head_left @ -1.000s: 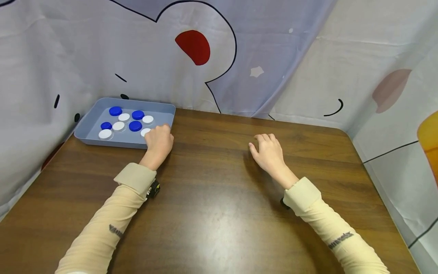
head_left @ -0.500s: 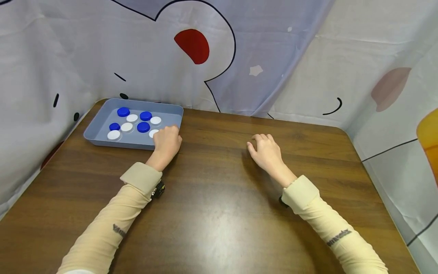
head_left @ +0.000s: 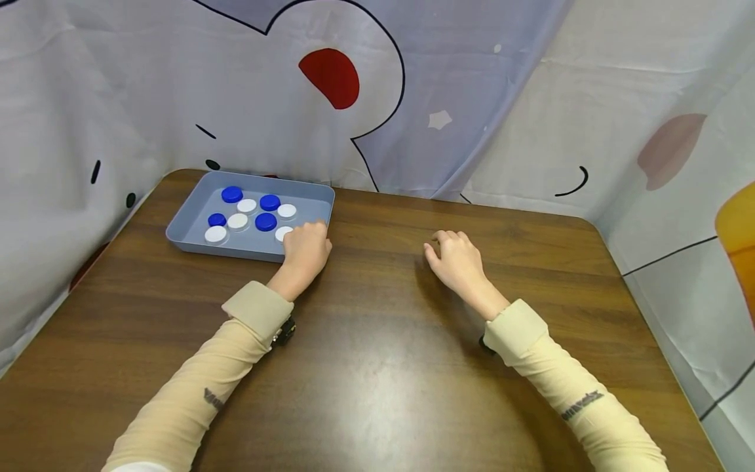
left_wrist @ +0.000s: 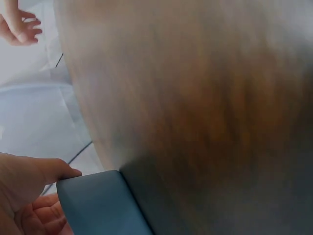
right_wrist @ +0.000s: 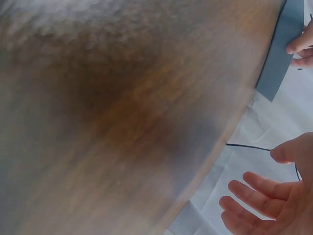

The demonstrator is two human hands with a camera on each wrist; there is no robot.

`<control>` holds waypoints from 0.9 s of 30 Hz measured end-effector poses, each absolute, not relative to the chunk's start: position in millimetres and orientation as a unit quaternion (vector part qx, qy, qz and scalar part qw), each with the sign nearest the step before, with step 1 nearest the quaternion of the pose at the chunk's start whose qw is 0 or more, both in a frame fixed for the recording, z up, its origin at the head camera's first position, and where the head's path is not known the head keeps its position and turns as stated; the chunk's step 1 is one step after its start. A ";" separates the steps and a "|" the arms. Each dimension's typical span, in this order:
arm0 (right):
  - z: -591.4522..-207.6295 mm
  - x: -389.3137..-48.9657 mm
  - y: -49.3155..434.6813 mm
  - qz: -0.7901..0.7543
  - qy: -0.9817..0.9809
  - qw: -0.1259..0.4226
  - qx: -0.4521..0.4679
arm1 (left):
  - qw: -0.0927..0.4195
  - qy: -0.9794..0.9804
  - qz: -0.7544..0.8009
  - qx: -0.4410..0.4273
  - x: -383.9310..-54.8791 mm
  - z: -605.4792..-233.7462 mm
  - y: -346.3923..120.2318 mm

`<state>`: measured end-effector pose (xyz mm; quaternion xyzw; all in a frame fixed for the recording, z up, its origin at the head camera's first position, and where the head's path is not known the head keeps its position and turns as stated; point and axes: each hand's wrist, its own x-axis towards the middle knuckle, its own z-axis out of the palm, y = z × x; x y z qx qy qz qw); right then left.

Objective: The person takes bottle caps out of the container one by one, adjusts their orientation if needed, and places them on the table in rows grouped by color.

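Observation:
At the back left of the table lies a shallow blue-grey tray (head_left: pixel 236 249) with several blue and white round caps in it. My left hand (head_left: pixel 307 250) grips the tray's near right corner; in the left wrist view the thumb lies at the rim of the tray (left_wrist: pixel 100 200) and the fingers curl behind its wall. A white cap (head_left: pixel 284 233) sits just left of that hand, with a blue cap (head_left: pixel 266 222) beyond it. My right hand (head_left: pixel 457 262) is above the table to the right, fingers relaxed and holding nothing, as the right wrist view of this hand (right_wrist: pixel 264 196) also shows.
The brown wooden table (head_left: pixel 377 341) spreads between and in front of both hands. A patterned cloth curtain (head_left: pixel 460 98) hangs close behind its back edge and along the right side.
My left hand has moved to the right and the tray with its caps has slid along with it. The right hand has stayed almost in place.

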<state>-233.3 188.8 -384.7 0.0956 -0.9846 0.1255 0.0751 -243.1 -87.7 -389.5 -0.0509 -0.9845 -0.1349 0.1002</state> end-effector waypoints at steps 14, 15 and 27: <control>-386.5 -234.3 188.9 0.120 -0.986 0.071 0.096 | 0.116 -0.980 -0.124 -0.101 -233.9 -392.4 -51.0; -386.4 -234.3 188.9 0.120 -0.986 0.070 0.095 | 0.113 -0.980 -0.124 -0.103 -233.2 -392.2 -48.1; -386.4 -234.1 189.9 0.121 -0.986 0.070 0.090 | 0.099 -0.978 -0.122 -0.134 -226.7 -389.4 -18.4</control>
